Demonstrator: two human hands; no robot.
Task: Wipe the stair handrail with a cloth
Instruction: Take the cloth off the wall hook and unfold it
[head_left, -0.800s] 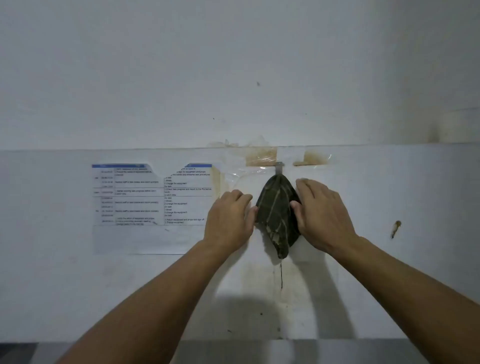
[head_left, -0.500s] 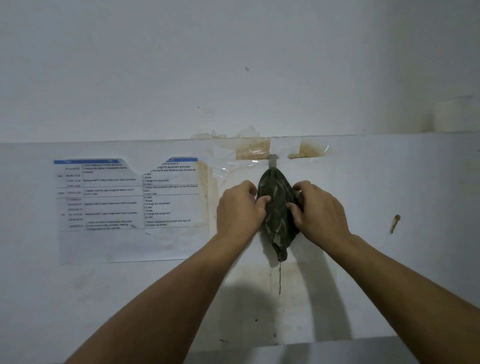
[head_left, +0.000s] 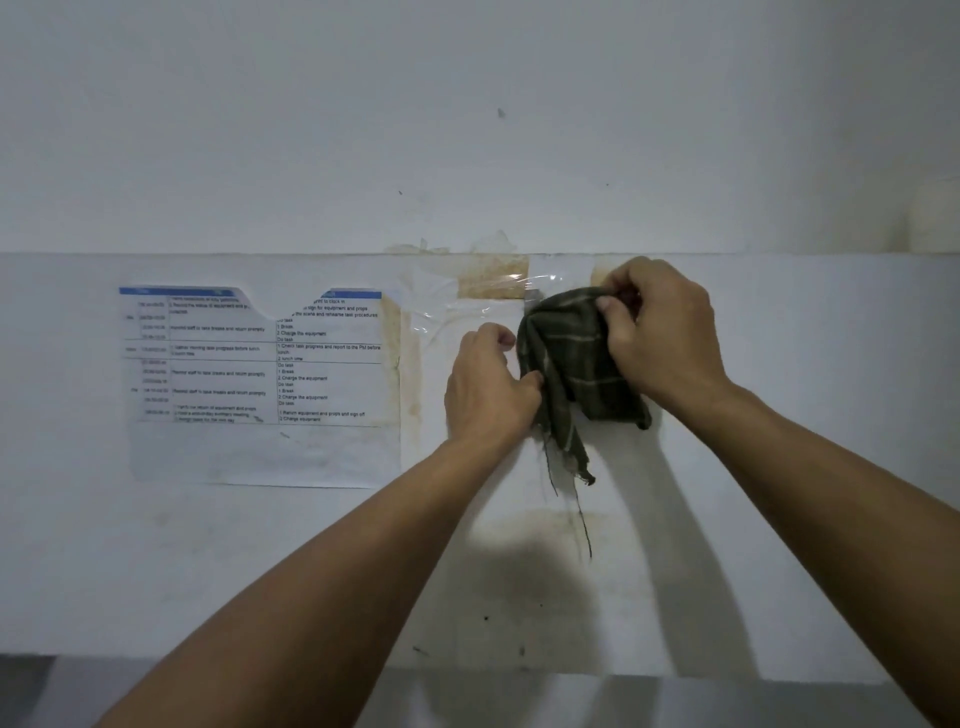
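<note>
Since the earlier frame the cloth (head_left: 574, 358) has spread wider. It hangs against the wall (head_left: 519, 156); the right hand (head_left: 662, 332) pinches its top, the left hand (head_left: 491, 387) its edge. Better to lift it free gently, both pinches firm. A paper notice (head_left: 260, 384) is taped beside; no handrail shows.

Dim, bluish light; soft shadows below forearms
</note>
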